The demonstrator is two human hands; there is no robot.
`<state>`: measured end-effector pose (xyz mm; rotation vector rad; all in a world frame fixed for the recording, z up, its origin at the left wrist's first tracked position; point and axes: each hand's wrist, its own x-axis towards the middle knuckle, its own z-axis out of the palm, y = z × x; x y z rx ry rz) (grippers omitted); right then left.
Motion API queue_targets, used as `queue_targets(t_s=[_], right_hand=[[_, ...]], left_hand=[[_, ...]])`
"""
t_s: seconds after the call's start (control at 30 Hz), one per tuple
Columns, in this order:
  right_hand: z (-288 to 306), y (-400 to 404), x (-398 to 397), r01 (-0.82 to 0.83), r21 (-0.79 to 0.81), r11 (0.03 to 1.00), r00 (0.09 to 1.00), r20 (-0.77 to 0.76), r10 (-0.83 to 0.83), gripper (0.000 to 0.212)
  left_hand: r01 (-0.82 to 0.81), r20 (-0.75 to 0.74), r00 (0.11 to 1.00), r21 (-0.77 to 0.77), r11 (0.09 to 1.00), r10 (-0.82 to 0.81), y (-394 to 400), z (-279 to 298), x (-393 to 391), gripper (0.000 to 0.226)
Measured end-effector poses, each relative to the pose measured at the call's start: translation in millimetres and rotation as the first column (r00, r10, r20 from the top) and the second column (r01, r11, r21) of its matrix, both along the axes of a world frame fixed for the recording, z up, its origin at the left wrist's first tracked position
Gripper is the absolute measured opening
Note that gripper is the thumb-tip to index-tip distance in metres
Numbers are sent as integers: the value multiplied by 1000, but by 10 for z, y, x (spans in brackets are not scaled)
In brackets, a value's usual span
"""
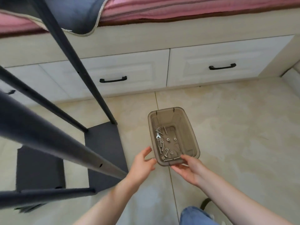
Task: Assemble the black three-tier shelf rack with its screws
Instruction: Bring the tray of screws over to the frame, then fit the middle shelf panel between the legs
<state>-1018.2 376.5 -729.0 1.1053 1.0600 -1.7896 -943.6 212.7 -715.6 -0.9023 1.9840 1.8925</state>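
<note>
A translucent brown bin holds silver screws, black rack poles rise over dark shelf panels, cream tiles meet white drawers with black handles, under pink striped bedding.

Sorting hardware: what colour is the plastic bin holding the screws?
Translucent brown plastic bin, clearest in the head view.

The black rack posts run out past the top and left edges, the nearest one blurred. The right hand covers the near corner of the translucent bin, where screws lie too small to count surely. The left drawer's handle is mostly hidden behind a post.
</note>
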Motion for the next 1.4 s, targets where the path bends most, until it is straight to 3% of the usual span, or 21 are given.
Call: queue_targets(t_s=[0.1, 0.2, 0.33, 0.43, 0.57, 0.7, 0.77, 0.87, 0.93, 1.0, 1.07, 1.17, 1.3, 1.4], right_hand=[[49, -22, 63, -13, 19, 1000, 1000, -2, 13, 39], [230, -12, 150, -187, 82, 979, 982, 46, 184, 65], [678, -110, 204, -440, 111, 891, 896, -9, 444, 49], [1153, -231, 156, -557, 123, 822, 799, -190, 570, 26], [1876, -466, 90, -691, 219, 689, 574, -413, 707, 14], [2473, -666, 136, -810, 359, 464, 223, -543, 810, 12], [2665, -749, 231, -795, 468, 386, 85, -543, 835, 17], [2819, -882, 443, -720, 631, 290, -116, -521, 846, 32], [2859, -961, 554, -659, 705, 262, -232, -522, 821, 40], [2880, -1031, 615, -590, 758, 278, -311, -531, 788, 42], [2893, -1081, 627, -535, 784, 314, -339, -539, 771, 38], [2875, -1077, 592, -494, 782, 380, -319, -570, 757, 22], [2803, -1044, 465, -416, 796, 440, -291, -575, 764, 16], [2781, -1046, 318, -389, 771, 503, -212, -607, 766, 15]], left_hand=[[6, -22, 1000, -30, 1000, -6, -189, 285, 160, 54], [85, -39, 996, -33, 996, -86, -269, 572, 373, 47], [257, 13, 966, -47, 965, -257, -370, 891, 718, 44], [228, 53, 973, -67, 971, -225, -598, 1156, 997, 34], [232, 110, 970, -127, 964, -219, -916, 1448, 1414, 25], [233, 209, 958, -178, 956, -195, -1177, 1680, 1806, 27], [165, 230, 968, -286, 944, -100, -1276, 1762, 1922, 19], [20, 167, 983, -515, 857, 77, -1424, 1867, 1945, 8], [-33, 98, 988, -633, 773, 123, -1491, 2004, 1879, 20], [-105, -22, 993, -637, 764, 119, -1523, 2134, 1795, 30], [-140, -101, 990, -603, 785, 98, -1519, 2218, 1713, 34], [-162, -157, 984, -614, 772, 82, -1476, 2238, 1614, 23], [-109, -129, 991, -637, 763, 34, -1342, 2242, 1500, 14], [-1, -84, 994, -633, 774, -68, -1157, 2252, 1411, 9]])
